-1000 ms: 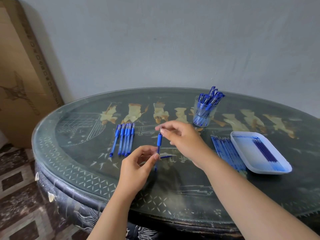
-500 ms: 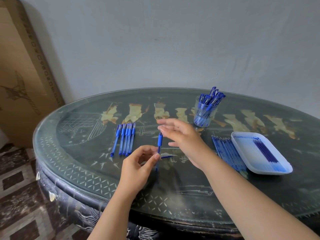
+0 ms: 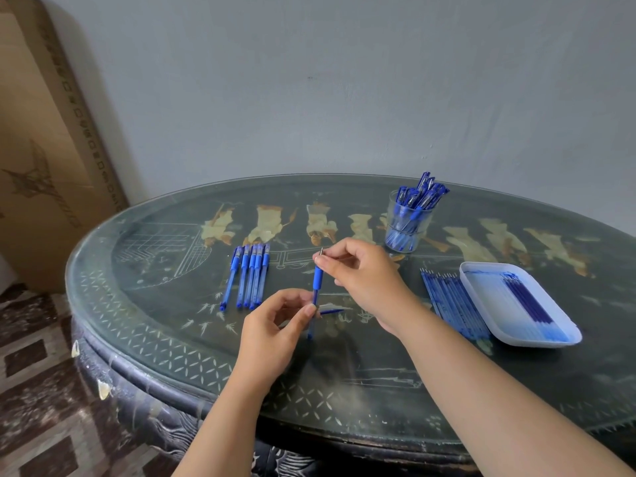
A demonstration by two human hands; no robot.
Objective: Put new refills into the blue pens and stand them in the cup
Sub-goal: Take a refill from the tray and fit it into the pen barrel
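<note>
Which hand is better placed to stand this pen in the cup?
Likely right: the right hand pinches the pen at its tip, nearer the cup; the left hand holds its barrel farther off.

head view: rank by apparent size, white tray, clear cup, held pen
1. white rectangular plastic tray
2. clear cup of blue pens
3. thin blue held pen: longer than the cup but slimmer, so that pair is unsure
</note>
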